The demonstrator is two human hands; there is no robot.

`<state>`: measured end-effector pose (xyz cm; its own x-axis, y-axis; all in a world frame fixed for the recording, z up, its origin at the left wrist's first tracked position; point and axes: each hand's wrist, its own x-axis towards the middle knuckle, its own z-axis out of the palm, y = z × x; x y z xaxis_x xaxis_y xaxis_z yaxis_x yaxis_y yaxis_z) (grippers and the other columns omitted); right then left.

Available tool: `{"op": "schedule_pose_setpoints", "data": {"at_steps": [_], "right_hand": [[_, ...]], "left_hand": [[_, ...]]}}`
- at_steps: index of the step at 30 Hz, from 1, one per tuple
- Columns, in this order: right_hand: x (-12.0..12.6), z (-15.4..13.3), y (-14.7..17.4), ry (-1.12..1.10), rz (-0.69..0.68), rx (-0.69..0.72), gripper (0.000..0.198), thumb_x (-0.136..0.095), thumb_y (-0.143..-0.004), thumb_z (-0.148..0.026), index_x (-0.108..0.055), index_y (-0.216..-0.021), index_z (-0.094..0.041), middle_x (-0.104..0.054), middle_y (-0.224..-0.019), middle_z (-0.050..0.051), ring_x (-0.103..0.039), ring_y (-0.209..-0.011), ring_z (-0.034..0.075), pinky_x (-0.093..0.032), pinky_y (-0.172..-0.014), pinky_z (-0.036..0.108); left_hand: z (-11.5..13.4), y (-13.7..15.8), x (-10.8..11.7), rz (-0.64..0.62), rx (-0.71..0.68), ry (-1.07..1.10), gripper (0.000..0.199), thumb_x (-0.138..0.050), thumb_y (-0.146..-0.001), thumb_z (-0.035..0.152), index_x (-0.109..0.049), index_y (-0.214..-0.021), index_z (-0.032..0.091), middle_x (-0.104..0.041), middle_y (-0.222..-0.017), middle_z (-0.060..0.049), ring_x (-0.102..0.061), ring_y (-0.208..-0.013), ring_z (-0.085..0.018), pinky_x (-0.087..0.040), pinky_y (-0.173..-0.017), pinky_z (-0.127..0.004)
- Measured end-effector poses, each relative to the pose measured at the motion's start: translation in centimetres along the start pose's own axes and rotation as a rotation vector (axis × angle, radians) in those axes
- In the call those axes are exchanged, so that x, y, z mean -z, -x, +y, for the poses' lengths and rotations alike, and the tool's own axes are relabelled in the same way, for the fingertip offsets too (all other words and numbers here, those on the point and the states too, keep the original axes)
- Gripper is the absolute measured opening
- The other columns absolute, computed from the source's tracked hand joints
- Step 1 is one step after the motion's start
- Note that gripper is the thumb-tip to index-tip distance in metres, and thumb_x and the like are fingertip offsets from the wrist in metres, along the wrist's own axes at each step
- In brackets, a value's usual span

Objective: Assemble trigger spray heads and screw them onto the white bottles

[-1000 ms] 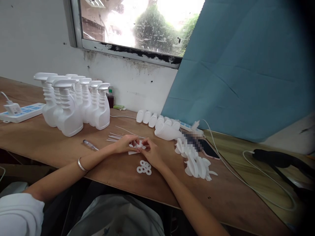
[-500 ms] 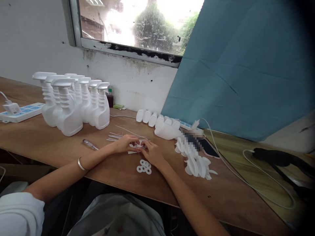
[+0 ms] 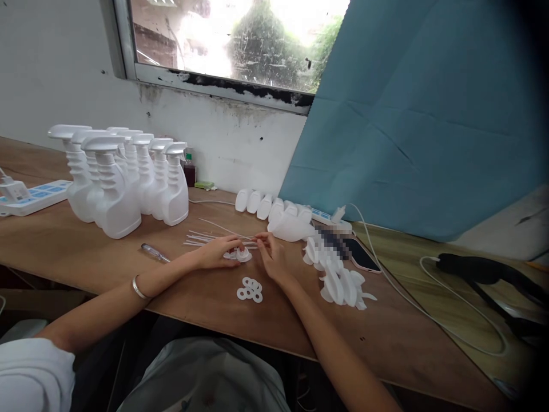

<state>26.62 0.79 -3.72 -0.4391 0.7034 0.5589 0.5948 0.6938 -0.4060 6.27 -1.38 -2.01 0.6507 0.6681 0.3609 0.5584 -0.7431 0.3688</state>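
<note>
My left hand (image 3: 223,250) is closed on a white plastic spray trigger head (image 3: 241,255), holding it low over the table; the fingers cover part of it. Just to its right, my right hand (image 3: 271,254) has curled fingers at the right ends of several thin white tubes (image 3: 199,237). Whether a tube is pinched between those fingertips I cannot make out. Several flat white ring washers (image 3: 249,290) lie in a loose pile nearer the table's front edge.
Several white spray bottles (image 3: 118,200) with heads stand at the left. Headless bottles (image 3: 289,226) lie at the back. White plastic parts (image 3: 343,286) and a phone (image 3: 362,254) sit to the right. A screwdriver (image 3: 154,252) rests by my left forearm; power strips (image 3: 36,197) and cables are around.
My right hand has left the white spray trigger head and moved up and right to the tube ends. The left hand still holds the head. The camera view has shifted slightly.
</note>
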Motion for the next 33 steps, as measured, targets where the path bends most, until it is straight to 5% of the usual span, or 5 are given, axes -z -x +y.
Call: {"op": "schedule_pose_setpoints", "data": {"at_steps": [6, 15, 20, 24, 33], "right_hand": [[-0.7, 0.6, 0.0, 0.205, -0.148, 0.018, 0.026, -0.046, -0.081, -0.012, -0.059, -0.103, -0.018, -0.064, -0.101, 0.009, -0.049, -0.094, 0.024, -0.038, -0.084, 0.038], [-0.6, 0.8, -0.1, 0.286, -0.206, -0.010, 0.021, -0.044, -0.080, -0.008, -0.062, -0.081, -0.016, -0.062, -0.088, 0.012, -0.049, -0.089, 0.025, -0.037, -0.080, 0.036], [0.2, 0.7, -0.3, 0.107, -0.083, -0.092, 0.021, -0.042, -0.078, -0.005, -0.060, -0.079, -0.016, -0.060, -0.090, 0.012, -0.050, -0.092, 0.025, -0.036, -0.084, 0.039], [0.6, 0.1, -0.6, -0.156, 0.046, -0.170, 0.017, -0.041, -0.085, -0.022, -0.056, -0.084, -0.016, -0.061, -0.086, 0.009, -0.056, -0.082, 0.021, -0.043, -0.077, 0.037], [-1.5, -1.6, -0.5, -0.669, 0.084, -0.219, 0.027, -0.058, -0.074, -0.045, -0.055, -0.075, -0.018, -0.064, -0.070, 0.003, -0.062, -0.066, 0.016, -0.050, -0.062, 0.029]], "left_hand": [[0.9, -0.4, 0.2, -0.031, -0.017, -0.023, 0.030, -0.055, -0.075, 0.022, -0.053, -0.104, 0.019, -0.053, -0.103, -0.006, -0.054, -0.091, -0.020, -0.040, -0.080, -0.027], [0.6, -0.2, 0.1, 0.007, 0.027, 0.025, 0.025, -0.055, -0.076, 0.023, -0.054, -0.100, 0.017, -0.057, -0.098, -0.006, -0.055, -0.089, -0.019, -0.041, -0.078, -0.026], [0.1, -0.1, 0.1, 0.006, 0.015, 0.073, 0.027, -0.055, -0.078, 0.025, -0.053, -0.103, 0.017, -0.058, -0.102, -0.006, -0.055, -0.093, -0.019, -0.040, -0.081, -0.026], [0.1, -0.1, 0.0, 0.008, 0.013, 0.102, 0.028, -0.054, -0.078, 0.026, -0.052, -0.105, 0.018, -0.059, -0.103, -0.006, -0.055, -0.093, -0.018, -0.041, -0.080, -0.026], [-0.1, -0.1, -0.5, 0.010, 0.029, 0.118, 0.026, -0.054, -0.077, 0.024, -0.052, -0.102, 0.016, -0.061, -0.096, -0.006, -0.056, -0.083, -0.018, -0.041, -0.071, -0.026]]}}
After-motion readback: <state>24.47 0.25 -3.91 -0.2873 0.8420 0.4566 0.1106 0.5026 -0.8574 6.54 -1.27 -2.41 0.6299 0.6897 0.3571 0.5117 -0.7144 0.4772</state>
